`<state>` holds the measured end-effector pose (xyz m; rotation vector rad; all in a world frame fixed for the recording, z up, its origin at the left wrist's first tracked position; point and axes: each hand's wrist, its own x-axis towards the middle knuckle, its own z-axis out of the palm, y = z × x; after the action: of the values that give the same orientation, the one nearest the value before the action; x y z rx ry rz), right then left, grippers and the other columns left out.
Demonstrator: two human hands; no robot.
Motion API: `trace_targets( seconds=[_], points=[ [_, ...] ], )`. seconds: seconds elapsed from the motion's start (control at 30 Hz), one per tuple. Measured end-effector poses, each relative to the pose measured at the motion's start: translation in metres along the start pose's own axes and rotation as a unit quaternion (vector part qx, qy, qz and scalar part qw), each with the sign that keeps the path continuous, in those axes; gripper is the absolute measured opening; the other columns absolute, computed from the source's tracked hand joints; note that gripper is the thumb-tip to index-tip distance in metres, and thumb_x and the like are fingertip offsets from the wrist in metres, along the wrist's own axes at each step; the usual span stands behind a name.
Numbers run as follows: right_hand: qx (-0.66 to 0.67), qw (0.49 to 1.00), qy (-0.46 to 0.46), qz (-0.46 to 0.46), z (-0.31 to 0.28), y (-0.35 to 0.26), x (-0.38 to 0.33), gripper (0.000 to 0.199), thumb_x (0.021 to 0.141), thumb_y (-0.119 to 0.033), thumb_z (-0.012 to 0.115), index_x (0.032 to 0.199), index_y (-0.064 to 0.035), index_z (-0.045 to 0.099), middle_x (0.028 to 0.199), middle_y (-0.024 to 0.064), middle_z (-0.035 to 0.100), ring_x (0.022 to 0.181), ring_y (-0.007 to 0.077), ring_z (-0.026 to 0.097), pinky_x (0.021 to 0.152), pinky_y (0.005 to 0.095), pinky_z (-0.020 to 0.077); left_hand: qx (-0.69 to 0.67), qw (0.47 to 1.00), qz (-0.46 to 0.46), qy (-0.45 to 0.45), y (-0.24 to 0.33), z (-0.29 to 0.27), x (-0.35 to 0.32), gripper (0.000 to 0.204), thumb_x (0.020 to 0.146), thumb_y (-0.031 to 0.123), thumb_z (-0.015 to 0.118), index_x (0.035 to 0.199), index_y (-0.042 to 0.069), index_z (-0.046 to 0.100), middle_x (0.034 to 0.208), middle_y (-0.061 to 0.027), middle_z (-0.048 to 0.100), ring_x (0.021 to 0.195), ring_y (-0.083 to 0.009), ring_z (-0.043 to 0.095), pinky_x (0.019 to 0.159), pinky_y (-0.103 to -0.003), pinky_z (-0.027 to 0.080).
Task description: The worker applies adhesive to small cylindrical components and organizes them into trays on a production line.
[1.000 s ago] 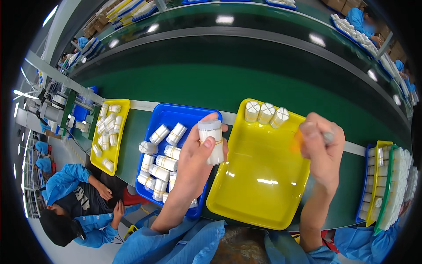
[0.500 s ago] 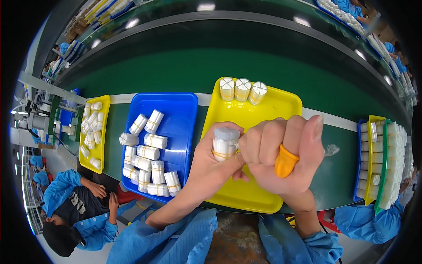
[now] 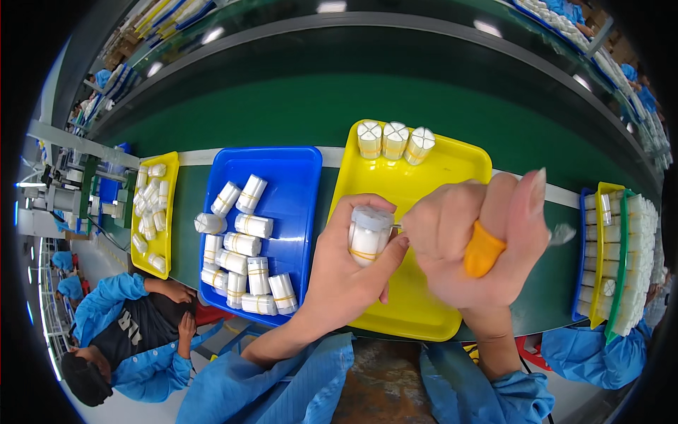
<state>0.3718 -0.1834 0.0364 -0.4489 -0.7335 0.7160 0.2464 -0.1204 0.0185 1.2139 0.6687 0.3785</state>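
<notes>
My left hand [image 3: 353,272] is wrapped round a white cylindrical bundle [image 3: 369,237], held upright over the yellow tray [image 3: 420,314]. The bundle has a yellow band round its lower part and clear plastic about its top. Close on its right, my right hand [image 3: 466,247] is closed in a fist, thumb raised, with an orange finger cot [image 3: 483,249] on one finger. A thin strand shows between the bundle and the fist; what the fingers hold is hidden. Three similar bundles [image 3: 394,142] stand at the tray's far edge.
To the left, a blue tray [image 3: 293,180] holds several banded bundles lying loosely. Beyond it is a smaller yellow tray [image 3: 173,169] of white pieces. Stacked trays [image 3: 613,261] stand at the right. A scrap of clear plastic [image 3: 562,234] shows beside my right thumb. A co-worker [image 3: 134,325] sits at left.
My right fist has moved a little right, away from the bundle, and the gap between them has widened. The clear scrap appears farther right. My left hand still holds the bundle.
</notes>
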Motion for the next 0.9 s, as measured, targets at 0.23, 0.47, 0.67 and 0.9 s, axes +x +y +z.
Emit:
trace_targets(
  seconds=[0.23, 0.47, 0.67, 0.9],
  points=[
    [0.103, 0.994, -0.027, -0.007, -0.014, 0.000, 0.002, 0.045, 0.107, -0.039, 0.013, 0.072, -0.0150, 0.032, 0.048, 0.0012, 0.032, 0.037, 0.0134, 0.022, 0.039, 0.0292, 0.0243, -0.054, 0.998, -0.028, -0.018, 0.004, 0.000, -0.003, 0.034, 0.090, 0.004, 0.064, 0.118, 0.004, 0.046, 0.086, -0.0063, 0.059, 0.049, -0.0073, 0.053, 0.039, -0.024, 0.044],
    [0.095, 0.994, -0.049, -0.020, -0.012, 0.006, -0.002, 0.048, 0.107, -0.039, 0.007, 0.073, -0.0145, 0.031, 0.051, 0.0033, 0.035, 0.040, 0.0158, 0.028, 0.046, 0.0323, 0.0320, -0.087, 0.996, -0.027, -0.017, -0.001, -0.004, -0.003, 0.034, 0.090, 0.003, 0.064, 0.118, 0.004, 0.046, 0.086, -0.0064, 0.060, 0.049, -0.0075, 0.052, 0.039, -0.024, 0.044],
    [0.098, 0.994, -0.001, 0.048, -0.006, -0.001, 0.010, 0.042, 0.106, -0.038, 0.016, 0.075, -0.0157, 0.034, 0.048, -0.0001, 0.032, 0.036, 0.0110, 0.025, 0.036, 0.0264, 0.0226, -0.002, 0.997, -0.053, -0.059, 0.011, -0.003, -0.005, 0.034, 0.089, 0.002, 0.064, 0.117, 0.005, 0.045, 0.084, -0.0046, 0.058, 0.050, -0.0068, 0.052, 0.040, -0.023, 0.044],
    [0.094, 0.991, -0.037, 0.083, -0.010, -0.005, 0.026, 0.041, 0.107, -0.039, 0.017, 0.078, -0.0143, 0.034, 0.050, 0.0002, 0.032, 0.037, 0.0109, 0.025, 0.037, 0.0267, 0.0219, -0.038, 0.997, -0.003, -0.067, 0.001, 0.002, 0.003, 0.036, 0.090, 0.002, 0.063, 0.119, 0.006, 0.043, 0.083, -0.0038, 0.056, 0.052, -0.0065, 0.052, 0.040, -0.023, 0.044]
  ],
)
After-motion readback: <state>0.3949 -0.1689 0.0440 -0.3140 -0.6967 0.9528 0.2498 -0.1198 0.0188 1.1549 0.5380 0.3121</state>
